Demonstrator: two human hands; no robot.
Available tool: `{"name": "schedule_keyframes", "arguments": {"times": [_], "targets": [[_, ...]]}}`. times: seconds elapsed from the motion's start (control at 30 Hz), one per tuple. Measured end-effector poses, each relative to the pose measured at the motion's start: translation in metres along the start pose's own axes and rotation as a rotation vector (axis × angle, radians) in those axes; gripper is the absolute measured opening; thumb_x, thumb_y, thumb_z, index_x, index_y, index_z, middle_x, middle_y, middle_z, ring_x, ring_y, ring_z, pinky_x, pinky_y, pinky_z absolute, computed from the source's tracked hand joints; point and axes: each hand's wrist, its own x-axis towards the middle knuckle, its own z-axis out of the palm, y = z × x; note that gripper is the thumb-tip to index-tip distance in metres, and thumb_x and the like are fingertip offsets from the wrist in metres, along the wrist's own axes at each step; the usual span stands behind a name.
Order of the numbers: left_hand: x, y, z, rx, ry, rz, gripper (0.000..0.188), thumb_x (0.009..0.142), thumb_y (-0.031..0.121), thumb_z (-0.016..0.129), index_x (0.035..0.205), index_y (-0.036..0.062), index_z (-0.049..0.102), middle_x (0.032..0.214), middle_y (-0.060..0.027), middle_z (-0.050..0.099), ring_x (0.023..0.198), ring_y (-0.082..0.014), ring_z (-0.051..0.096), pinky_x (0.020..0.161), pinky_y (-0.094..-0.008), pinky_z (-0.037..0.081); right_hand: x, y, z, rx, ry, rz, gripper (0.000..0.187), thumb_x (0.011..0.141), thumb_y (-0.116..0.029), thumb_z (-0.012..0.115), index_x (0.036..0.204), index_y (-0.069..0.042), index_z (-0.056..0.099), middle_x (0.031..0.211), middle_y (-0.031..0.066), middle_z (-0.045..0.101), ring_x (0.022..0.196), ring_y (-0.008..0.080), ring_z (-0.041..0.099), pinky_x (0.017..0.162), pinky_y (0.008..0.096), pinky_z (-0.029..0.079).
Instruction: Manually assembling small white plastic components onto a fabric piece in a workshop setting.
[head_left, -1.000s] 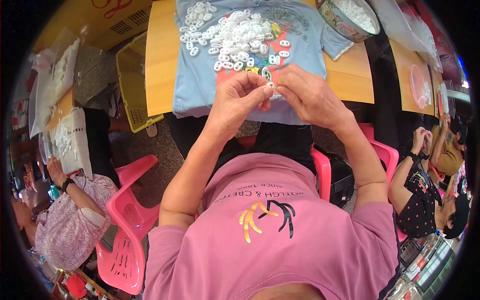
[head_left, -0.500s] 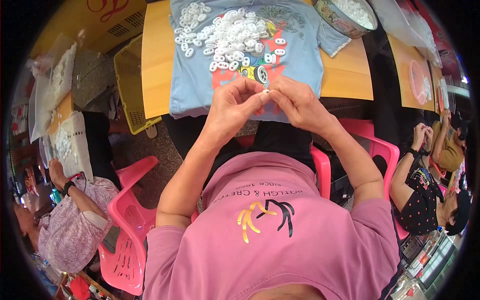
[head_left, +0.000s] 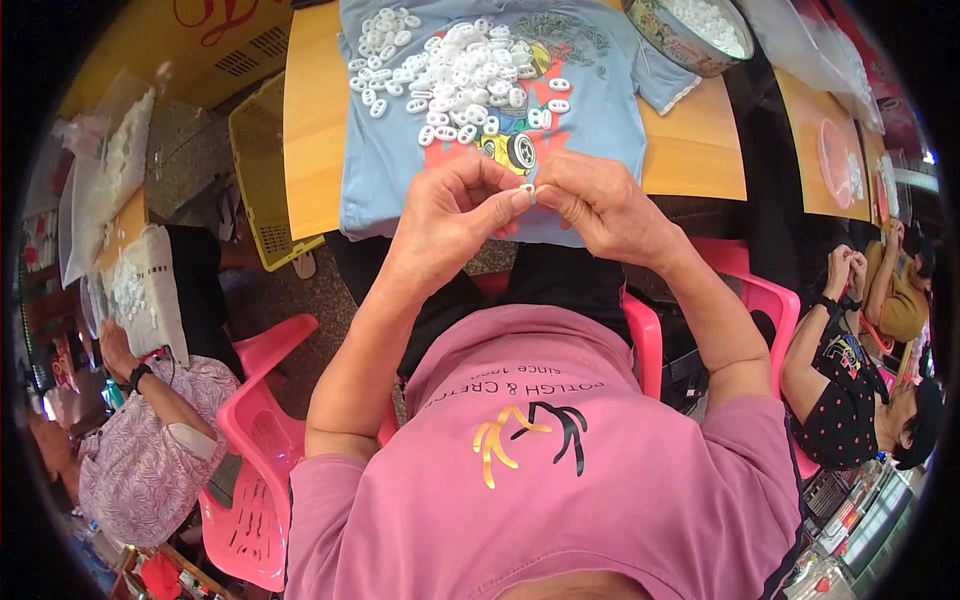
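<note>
Over the near edge of the table, my two hands meet at a small white plastic piece [head_left: 528, 190]. It sits between their fingertips and is mostly covered. My left hand [head_left: 455, 210] is closed in a pinch on its left side, the thumb pressed to it. From the other side my right hand [head_left: 602, 208] pinches it with thumb and bent forefinger. Beyond them lies a heap of white two-holed oval plastic pieces [head_left: 470, 75], with a few strays around it. Small dark metal-looking parts [head_left: 575, 40] are scattered behind the heap to the right.
A light blue shirt [head_left: 390, 170] covers part of the wooden table [head_left: 690, 150]. At the far right stands a round tin [head_left: 680, 45] of white pieces. A yellow crate [head_left: 262, 170] is on the left. Pink chairs [head_left: 255, 440] and people at other tables flank me.
My hands have drawn slightly apart at the fingertips, and my left hand has shifted a little leftward. More of the white piece shows between them. The heap is unchanged.
</note>
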Motion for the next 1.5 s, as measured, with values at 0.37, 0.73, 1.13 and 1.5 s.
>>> {"name": "schedule_keyframes", "arguments": {"times": [0.37,0.73,1.13,1.5], "targets": [[0.022,-0.017,-0.011,0.086,0.089,0.017,0.013,0.089,0.011,0.067,0.091,-0.0019,0.063,0.077,-0.0052,0.065,0.068,-0.0102,0.061,0.062,-0.0244,0.050,0.017,0.022,0.013,-0.027,0.012,0.054,0.015,0.094,-0.010,0.053,0.088,0.003,0.058,0.072,0.0130,0.054,0.067,0.0282,0.057,0.061,0.0366,0.047],[0.020,-0.019,-0.024,-0.061,0.157,0.027,0.016,0.089,0.011,0.067,0.095,-0.0018,0.062,0.076,-0.0057,0.065,0.067,-0.0102,0.061,0.062,-0.0238,0.050,0.025,0.056,-0.022,-0.500,0.072,0.067,0.017,0.087,-0.011,0.065,0.100,0.000,0.065,0.089,0.0131,0.063,0.078,0.0270,0.063,0.067,0.0352,0.049],[0.024,-0.017,0.007,-0.183,0.124,0.220,0.014,0.089,0.010,0.068,0.098,0.0006,0.062,0.112,-0.0095,0.065,0.092,-0.0100,0.061,0.078,-0.0250,0.050,0.026,0.019,-0.016,0.336,0.160,0.389,0.015,0.093,-0.009,0.061,0.104,0.000,0.066,0.085,0.0003,0.061,0.065,0.0053,0.053,0.059,0.0203,0.045],[0.021,-0.014,0.024,-0.379,0.226,0.213,0.020,0.090,0.013,0.067,0.102,-0.0028,0.061,0.105,-0.0128,0.068,0.095,-0.0150,0.064,0.082,-0.0268,0.050,0.016,0.001,0.011,0.361,0.439,0.339,0.023,0.094,-0.007,0.060,0.115,0.003,0.061,0.080,0.0039,0.064,0.070,0.0079,0.060,0.064,0.0219,0.051]]}}
